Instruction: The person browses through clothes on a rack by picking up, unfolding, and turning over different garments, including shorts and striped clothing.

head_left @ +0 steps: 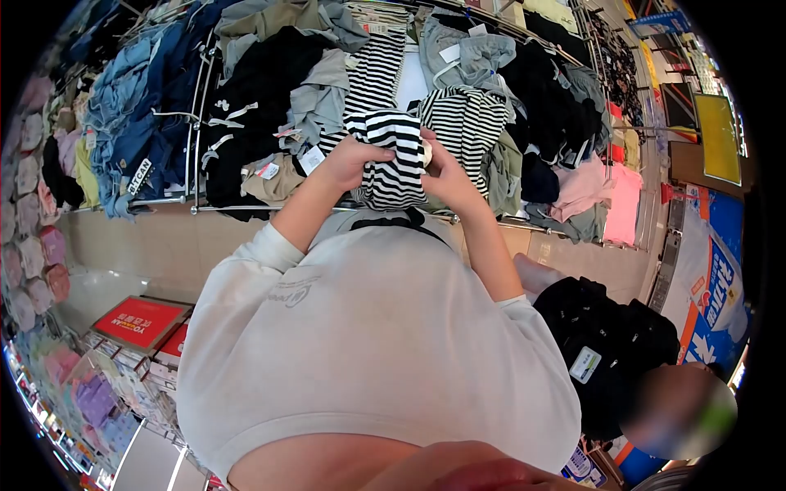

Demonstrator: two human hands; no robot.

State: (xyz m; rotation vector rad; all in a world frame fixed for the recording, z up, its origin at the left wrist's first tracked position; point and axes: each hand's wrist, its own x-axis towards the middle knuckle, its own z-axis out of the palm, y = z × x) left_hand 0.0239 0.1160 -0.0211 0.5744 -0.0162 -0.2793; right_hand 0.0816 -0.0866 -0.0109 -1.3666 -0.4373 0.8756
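A folded black-and-white striped garment is held up in front of my body, over the near edge of the clothes display. My left hand is closed on its left side, with the thumb lying across the stripes. On the right side my right hand grips the same garment, and its fingers are partly hidden behind the cloth. Just beyond lie another striped garment and a long striped piece with a tag. Whether the held cloth is a top or trousers cannot be made out.
Heaped black clothes, blue denim and pink clothes fill the metal-railed display. A person in black is close on my right. Red boxes stand behind on the left.
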